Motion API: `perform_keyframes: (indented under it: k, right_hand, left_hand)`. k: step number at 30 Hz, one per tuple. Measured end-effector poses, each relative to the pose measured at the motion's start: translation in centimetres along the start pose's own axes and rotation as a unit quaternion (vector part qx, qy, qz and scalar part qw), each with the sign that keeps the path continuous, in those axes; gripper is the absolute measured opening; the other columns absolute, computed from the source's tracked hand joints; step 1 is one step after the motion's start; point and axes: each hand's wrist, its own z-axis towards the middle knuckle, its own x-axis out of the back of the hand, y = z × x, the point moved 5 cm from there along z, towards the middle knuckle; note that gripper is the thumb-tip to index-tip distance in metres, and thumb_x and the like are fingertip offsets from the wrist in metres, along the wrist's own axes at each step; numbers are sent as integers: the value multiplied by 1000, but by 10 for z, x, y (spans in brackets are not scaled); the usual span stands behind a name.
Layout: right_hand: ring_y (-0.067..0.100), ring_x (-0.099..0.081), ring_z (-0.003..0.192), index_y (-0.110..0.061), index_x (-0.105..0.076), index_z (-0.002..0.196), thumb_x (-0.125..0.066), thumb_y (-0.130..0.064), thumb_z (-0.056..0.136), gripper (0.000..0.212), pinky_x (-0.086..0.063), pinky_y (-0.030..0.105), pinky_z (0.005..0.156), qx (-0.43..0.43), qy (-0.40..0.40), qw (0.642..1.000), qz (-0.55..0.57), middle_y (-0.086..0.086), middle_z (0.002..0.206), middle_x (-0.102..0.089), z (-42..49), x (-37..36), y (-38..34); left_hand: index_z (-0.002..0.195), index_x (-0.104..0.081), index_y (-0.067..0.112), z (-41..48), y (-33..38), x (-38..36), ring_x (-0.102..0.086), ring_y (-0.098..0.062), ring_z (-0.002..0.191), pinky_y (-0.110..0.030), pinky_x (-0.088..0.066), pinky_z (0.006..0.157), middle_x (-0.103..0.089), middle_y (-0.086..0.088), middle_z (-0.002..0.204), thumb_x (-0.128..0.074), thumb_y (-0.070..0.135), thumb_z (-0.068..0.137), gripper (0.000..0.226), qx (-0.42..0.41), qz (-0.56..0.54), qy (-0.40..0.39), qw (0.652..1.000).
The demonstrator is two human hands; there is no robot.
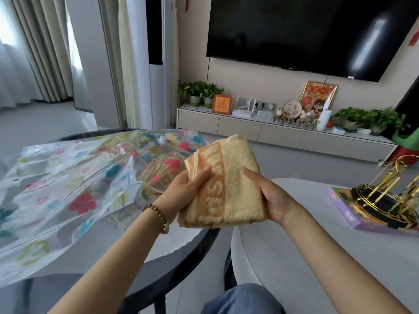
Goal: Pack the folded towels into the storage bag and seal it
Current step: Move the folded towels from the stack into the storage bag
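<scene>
A folded yellow towel [235,177] with an orange lettered band is held in the air between two tables. My left hand [188,189] grips its left edge, thumb on top. My right hand [269,196] grips its right edge. To the left, a clear storage bag [68,184] printed with coloured flowers lies spread over a round table [181,248]. Inside the bag, another folded yellow towel [158,168] shows through the plastic near the bag's right side.
A white table [306,257] on the right carries a purple box [362,223] and a gold and black rack [390,200]. Behind are a low TV cabinet [272,130] with plants and ornaments, a wall TV [306,32] and curtains [34,53].
</scene>
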Motion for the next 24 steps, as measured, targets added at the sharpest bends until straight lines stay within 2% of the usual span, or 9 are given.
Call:
perform_keyframes:
  k: [4,5,7,9,11,14,18,20,24]
  right_hand:
    - [23,-69,103,-13,-66,116,-70,-39,75,48,-59,35,76,-74,-28,997,22,9,113,-72,16,-37,41]
    - [23,-70,100,-12,-67,114,-66,-36,79,43,-59,35,77,-93,-34,995,18,9,110,-73,19,-43,54]
    - [22,-71,96,-11,-67,112,-63,-34,81,39,-57,36,82,-136,-56,989,7,8,105,-74,26,-64,83]
    - [22,-70,96,-11,-64,115,-62,-34,81,42,-56,37,85,-164,-77,984,-2,8,105,-73,32,-81,106]
    - [22,-70,98,-10,-61,119,-62,-33,82,44,-56,37,85,-170,-90,981,-2,8,107,-73,38,-94,120]
    - [22,-70,98,-9,-60,120,-61,-33,83,44,-57,35,84,-182,-91,979,-15,8,107,-73,46,-102,132]
    - [22,-72,91,-8,-62,114,-80,-33,67,57,-58,34,75,-209,-100,972,-45,9,100,-75,46,-100,141]
    - [24,-72,90,-7,-64,110,-91,-33,52,69,-59,34,73,-227,-118,965,-49,10,99,-75,42,-100,147]
    - [24,-72,90,-6,-61,113,-92,-32,51,74,-58,34,73,-250,-147,956,-43,11,99,-75,45,-115,154]
  left_hand:
    - [90,-55,23,-48,1,51,-66,-8,69,-15,-48,52,-66,7,82,-47,66,69,49,-75,248,97,961]
    - [84,-53,25,-59,0,64,-62,-7,69,-17,-45,52,-63,10,80,-43,71,69,50,-106,325,134,930]
    - [82,-55,27,-87,2,97,-57,-12,76,-23,-45,59,-61,10,83,-35,72,73,50,-194,468,239,828]
    - [97,-63,22,-106,-5,129,-56,-21,95,-34,-48,76,-65,0,102,-40,67,76,55,-217,539,282,763]
    - [114,-62,19,-113,-24,160,-51,-23,113,-39,-44,92,-61,-2,121,-42,67,74,66,-153,560,251,775]
    - [122,-60,21,-119,-50,181,-49,-18,119,-33,-40,98,-59,1,127,-42,66,74,68,-100,560,195,799]
    - [113,-66,23,-119,-60,185,-61,-16,97,-29,-48,81,-68,-1,112,-54,53,84,43,-107,590,196,776]
    - [96,-72,18,-119,-55,192,-63,-20,79,-31,-50,69,-72,-5,93,-54,43,88,32,-94,555,224,795]
    - [79,-72,3,-122,-39,211,-61,-31,64,-35,-44,59,-69,-17,69,-56,35,90,37,-128,429,257,856]
